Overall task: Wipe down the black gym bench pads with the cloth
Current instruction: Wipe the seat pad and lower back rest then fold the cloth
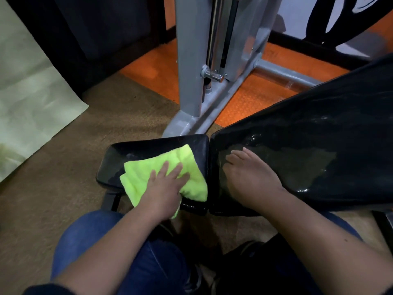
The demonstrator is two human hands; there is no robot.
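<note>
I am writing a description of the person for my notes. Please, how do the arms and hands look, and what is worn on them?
Both forearms are bare: no sleeve reaches them in view. The left hand and the right hand wear no gloves, and I see no rings, watch or bracelet. Fingers are bare, with short nails. Below the arms, blue jeans cover the legs.

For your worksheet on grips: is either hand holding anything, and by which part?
Nothing is gripped. The left hand presses flat on the middle of the cloth; the right hand rests open on the long pad.
</note>
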